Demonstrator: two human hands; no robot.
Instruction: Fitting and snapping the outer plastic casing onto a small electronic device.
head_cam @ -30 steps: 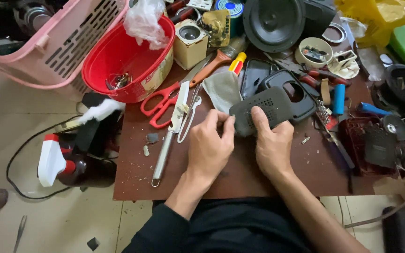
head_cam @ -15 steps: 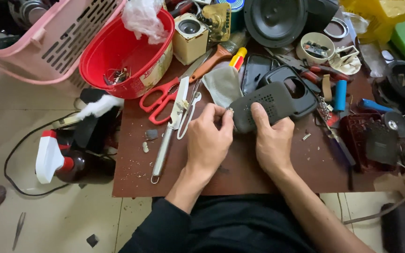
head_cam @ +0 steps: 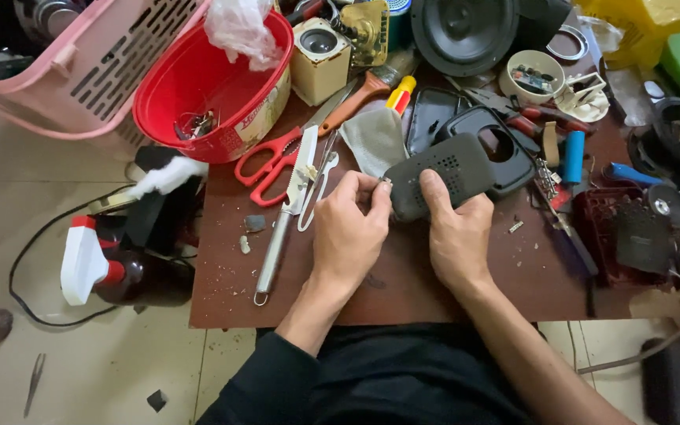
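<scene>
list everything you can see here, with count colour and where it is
speaker grille cover: 1, dark grey, table centre, held by both hands
scissors: 1, red handles, left of the hands
metal knife: 1, silver, beside the scissors
red basin: 1, table's upper left corner
pink basket: 1, top left
speaker cone: 1, black, top centre
blue cylinder: 1, right of the cover
spray bottle: 1, dark with white trigger, floor left
table: 1, brown
left hand: pinching the cover's left edge
right hand: gripping the cover's lower edge
</scene>
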